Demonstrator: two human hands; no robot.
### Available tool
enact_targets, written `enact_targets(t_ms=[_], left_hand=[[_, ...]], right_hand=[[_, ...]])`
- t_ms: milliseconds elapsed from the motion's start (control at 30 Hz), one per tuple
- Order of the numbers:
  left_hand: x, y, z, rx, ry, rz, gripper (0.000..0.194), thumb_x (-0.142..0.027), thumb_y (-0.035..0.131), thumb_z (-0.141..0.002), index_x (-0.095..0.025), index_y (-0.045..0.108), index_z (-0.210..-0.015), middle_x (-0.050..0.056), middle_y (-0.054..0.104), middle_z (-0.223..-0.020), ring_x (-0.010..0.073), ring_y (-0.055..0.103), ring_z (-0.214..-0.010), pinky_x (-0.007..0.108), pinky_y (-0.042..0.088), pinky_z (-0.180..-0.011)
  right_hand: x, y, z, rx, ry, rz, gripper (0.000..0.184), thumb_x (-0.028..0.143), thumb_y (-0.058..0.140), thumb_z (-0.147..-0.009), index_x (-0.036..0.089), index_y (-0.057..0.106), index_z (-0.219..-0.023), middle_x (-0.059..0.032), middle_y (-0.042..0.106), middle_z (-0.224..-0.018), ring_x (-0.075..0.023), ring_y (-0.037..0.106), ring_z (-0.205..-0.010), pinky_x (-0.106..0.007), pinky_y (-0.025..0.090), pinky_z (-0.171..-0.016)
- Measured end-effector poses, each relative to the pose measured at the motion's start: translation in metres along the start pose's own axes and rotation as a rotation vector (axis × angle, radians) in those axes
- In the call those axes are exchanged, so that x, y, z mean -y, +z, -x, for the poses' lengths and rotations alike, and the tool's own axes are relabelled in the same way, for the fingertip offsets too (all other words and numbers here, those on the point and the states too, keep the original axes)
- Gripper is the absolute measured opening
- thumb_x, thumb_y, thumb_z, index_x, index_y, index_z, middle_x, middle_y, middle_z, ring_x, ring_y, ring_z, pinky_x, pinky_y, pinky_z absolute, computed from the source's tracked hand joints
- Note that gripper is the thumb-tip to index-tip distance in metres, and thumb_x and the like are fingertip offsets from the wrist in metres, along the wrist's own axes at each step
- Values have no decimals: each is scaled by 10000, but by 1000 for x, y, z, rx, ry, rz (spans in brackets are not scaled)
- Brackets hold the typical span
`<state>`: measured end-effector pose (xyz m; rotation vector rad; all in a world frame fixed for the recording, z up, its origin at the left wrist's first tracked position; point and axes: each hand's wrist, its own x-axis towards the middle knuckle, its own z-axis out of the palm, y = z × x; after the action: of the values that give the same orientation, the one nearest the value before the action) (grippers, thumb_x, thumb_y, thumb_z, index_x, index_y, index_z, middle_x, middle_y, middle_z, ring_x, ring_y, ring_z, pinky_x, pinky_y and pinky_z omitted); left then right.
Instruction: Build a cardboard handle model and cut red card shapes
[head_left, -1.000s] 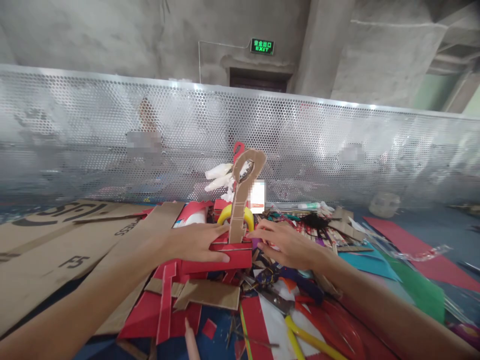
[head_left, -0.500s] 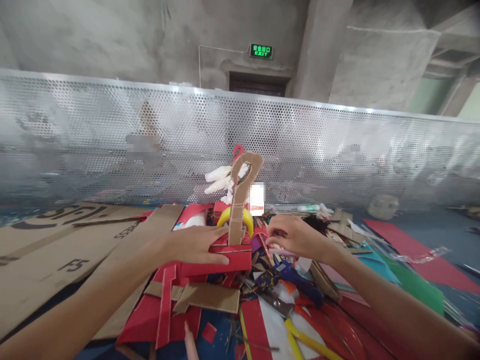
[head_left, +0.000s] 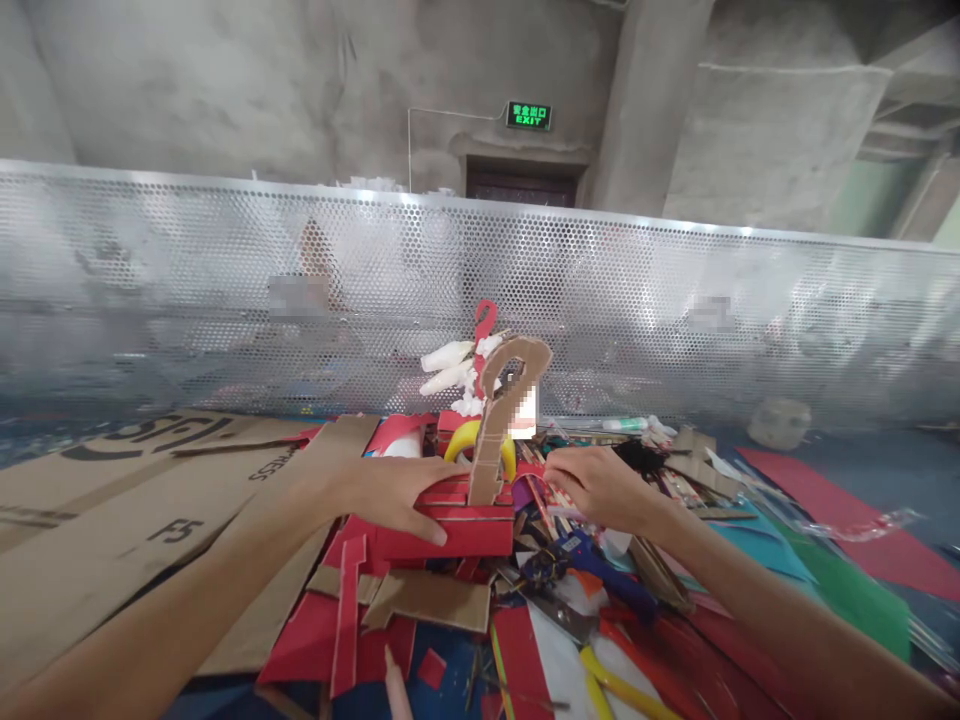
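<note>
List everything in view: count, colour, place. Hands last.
Wall: one, grey, background
Exit sign: one, black and green, on wall
Panel: one, silver, across back
Printed cardboard: at least one, brown, left
Base: one, red, centre
Looped cardboard: one, brown, upright on base
Yellow curve: one, yellow, behind looped cardboard
Hooked piece: one, red, behind yellow curve
Long pieces: two, white, left of hooked piece
Tool: one, blue, right of base
Handles: two, yellow, front right
Coloured sheets: several; teal, green, red; right
Scraps: too many to count, mixed colours, around base
Left hand: one, bare, on base
Right hand: one, bare, right of yellow curve
</note>
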<state>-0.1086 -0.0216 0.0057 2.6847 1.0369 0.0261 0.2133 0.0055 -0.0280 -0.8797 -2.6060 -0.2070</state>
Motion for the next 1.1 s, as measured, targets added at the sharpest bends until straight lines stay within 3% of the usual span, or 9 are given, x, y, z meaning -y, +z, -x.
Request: enact_targets(t_ms=[167, 233, 367, 500, 667, 800, 933, 1033, 1100], left_hand=[[2, -5, 3, 17, -102, 62, 903, -663, 646, -814, -249, 324, -1549, 123, 399, -1585, 329, 461, -1388, 442, 372, -1138], [2, -8, 5, -3, -129, 80, 889, -670, 626, -827, -229, 334, -1542, 127, 418, -1573, 318, 476, -1377, 429, 380, -1134], [-8, -16, 8, -25, -146, 103, 862, -701, 582, -843, -216, 370, -1523, 126, 451, -1551, 313, 504, -1353, 417, 420, -1102], [-35, -17, 5, -41, -94, 38, 848, -675, 618, -830, -226, 396, -1514, 107, 499, -1517, 327, 536, -1319, 430, 429, -1093], [-62, -14, 1, -113, -64, -50, 796, -661, 608, -846, -260, 403, -1502, 84, 503, -1514, 334, 547, -1303, 412, 453, -1054], [-56, -25, 8, -153, -62, 81, 762, -662, 520, -913, -307, 295, -1548, 57, 406, -1585, 310, 449, -1396, 420, 407, -1118], [-36, -30, 14, -211, 6, 366, 725, -643, 493, -940, -347, 250, -1555, 54, 260, -1653, 313, 346, -1457, 471, 374, -1149], [-25, -24, 14, -167, 96, 616, 865, -656, 622, -857, -338, 239, -1564, 92, 239, -1655, 348, 350, -1452, 512, 347, -1160], [-21, -17, 12, -126, 84, 703, 1007, -604, 739, -787, -360, 171, -1582, 105, 236, -1654, 367, 359, -1446, 533, 350, -1153]], right_hand=[[-1, 0, -1, -114, 133, -69, 481, 412, 474, -1014, 193, 498, -586, 13, 527, -540, -135, 476, -544, -291, 260, -591], [0, -3, -2, -104, 179, -160, 447, 409, 545, -974, 196, 494, -584, 24, 503, -520, -130, 455, -531, -281, 269, -575], [11, -10, -7, -98, 188, -490, 70, 266, 592, -911, 209, 581, -873, 0, 641, -759, -147, 564, -676, -252, 401, -602], [39, -18, -7, -183, 157, -739, 301, 377, 664, -896, 220, 596, -1144, -70, 690, -1095, -171, 641, -827, -284, 519, -686], [65, -30, -5, -267, 173, -649, 157, 376, 694, -885, 220, 692, -907, -41, 734, -914, -202, 672, -831, -333, 543, -742], [48, -36, -9, -320, 239, -858, 222, 406, 703, -871, 188, 718, -904, -50, 740, -871, -209, 688, -817, -349, 556, -750], [23, -34, -12, -422, 423, -1146, 333, 460, 778, -787, 162, 724, -925, -45, 722, -863, -185, 658, -780, -308, 529, -697], [16, -27, -14, -418, 552, -1375, 367, 470, 825, -733, 164, 726, -909, -26, 700, -810, -155, 629, -711, -262, 494, -614], [14, -21, -14, -412, 599, -1467, 379, 469, 854, -698, 172, 733, -899, -15, 687, -790, -139, 616, -691, -234, 469, -570]])
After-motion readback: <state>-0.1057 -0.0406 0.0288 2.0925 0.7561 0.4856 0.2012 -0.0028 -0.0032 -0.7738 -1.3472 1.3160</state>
